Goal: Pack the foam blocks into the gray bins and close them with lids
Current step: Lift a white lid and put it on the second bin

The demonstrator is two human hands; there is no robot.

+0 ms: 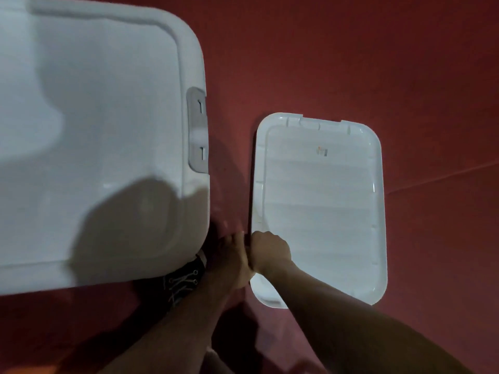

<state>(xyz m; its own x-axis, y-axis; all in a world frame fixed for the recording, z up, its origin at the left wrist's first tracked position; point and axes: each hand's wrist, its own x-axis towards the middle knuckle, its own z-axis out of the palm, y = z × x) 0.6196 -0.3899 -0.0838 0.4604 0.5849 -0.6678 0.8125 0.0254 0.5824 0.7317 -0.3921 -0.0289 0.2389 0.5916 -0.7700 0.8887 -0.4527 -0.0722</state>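
Head: lid (pixel 321 206) edge under fingers (pixel 259 238)

Head cam, steep look-down, close over red floor (pixel 378 63), single view

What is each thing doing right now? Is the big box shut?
Large white plastic bin lid with gray latch: on top of its bin, looks closed.
Smaller white plastic lid: lying flat on the red floor, loose.
Right hand: gripping the smaller lid's left edge.
Left hand: at that same edge; grip unclear.
Black laced shoe: on the floor.
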